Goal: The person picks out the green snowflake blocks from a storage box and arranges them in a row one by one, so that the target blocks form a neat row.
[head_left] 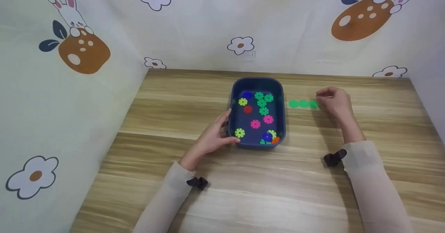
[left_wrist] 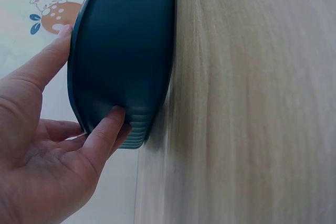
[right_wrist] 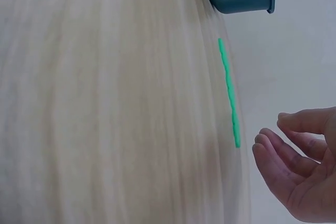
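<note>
Left hand (head_left: 212, 135): here it is at the tray's near-left corner, your fingers spread and lightly bent, thumb at the rim, fingertips against the outer wall; you steady it more than clench it.
Navy tray (head_left: 257, 83): sitting on the wooden tabletop (head_left: 260, 191), and it looks like stiff, smooth, light plastic; the rim should give you the surest hold.
Loose discs (head_left: 255, 124): scattered inside the tray, green, pink, yellow, blue, red and orange, some overlapping at the near-right corner.
Green row (head_left: 304, 104): lying flat on the tabletop just right of the tray, discs end to end; probably feather-light and a touch slippery, stiff but bendable at any joints, so pinch one disc by its edges.
Right hand (head_left: 335, 104): hovering by the row's right end, fingers loosely curled, thumb and fingertips apart, and the right wrist view shows nothing between them!
Hard to make out: some left fingertips disappear behind the tray; the corner pile hides its lower pieces; your right hand crowds the row's end from above, and whether its discs are slotted together, you can't tell.
</note>
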`<state>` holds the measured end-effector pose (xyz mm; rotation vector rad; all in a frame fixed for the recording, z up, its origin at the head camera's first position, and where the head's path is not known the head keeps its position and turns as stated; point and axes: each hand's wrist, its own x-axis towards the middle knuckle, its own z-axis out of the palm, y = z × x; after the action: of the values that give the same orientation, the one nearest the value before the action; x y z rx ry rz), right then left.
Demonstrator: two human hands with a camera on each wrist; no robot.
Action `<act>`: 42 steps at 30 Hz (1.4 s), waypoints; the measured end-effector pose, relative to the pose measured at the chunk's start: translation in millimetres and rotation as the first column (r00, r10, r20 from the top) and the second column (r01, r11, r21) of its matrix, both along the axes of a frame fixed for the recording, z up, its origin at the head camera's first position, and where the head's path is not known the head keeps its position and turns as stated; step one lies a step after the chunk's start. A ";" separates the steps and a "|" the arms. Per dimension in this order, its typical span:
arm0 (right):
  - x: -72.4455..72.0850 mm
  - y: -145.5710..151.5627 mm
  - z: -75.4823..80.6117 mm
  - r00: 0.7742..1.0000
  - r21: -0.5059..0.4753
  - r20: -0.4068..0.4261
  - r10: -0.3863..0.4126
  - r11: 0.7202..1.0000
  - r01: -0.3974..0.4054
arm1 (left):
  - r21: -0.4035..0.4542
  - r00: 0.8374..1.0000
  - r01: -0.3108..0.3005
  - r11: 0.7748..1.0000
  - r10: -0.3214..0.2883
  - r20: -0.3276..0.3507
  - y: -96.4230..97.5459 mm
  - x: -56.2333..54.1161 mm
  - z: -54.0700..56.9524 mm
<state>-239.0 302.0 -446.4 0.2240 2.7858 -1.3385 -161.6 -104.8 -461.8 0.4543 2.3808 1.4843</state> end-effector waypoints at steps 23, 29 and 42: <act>-4.9 -22.6 14.8 0.995 -0.066 -0.100 0.016 0.998 -0.023 | -0.045 0.999 -0.004 0.999 0.002 -0.035 0.1 -1.3 -1.0; -5.8 -30.3 17.1 0.994 -0.097 -0.109 0.019 0.995 -0.030 | -0.064 0.999 -0.008 0.998 0.005 -0.044 0.6 -1.3 -0.9; -4.8 -49.3 23.0 0.988 -0.147 -0.149 0.035 0.987 -0.058 | -0.004 0.999 0.008 1.000 -0.008 -0.036 1.0 0.0 0.0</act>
<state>-243.8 252.7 -423.4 0.0561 2.7661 -1.6074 -161.6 -103.7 -461.8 0.4938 2.4060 1.4800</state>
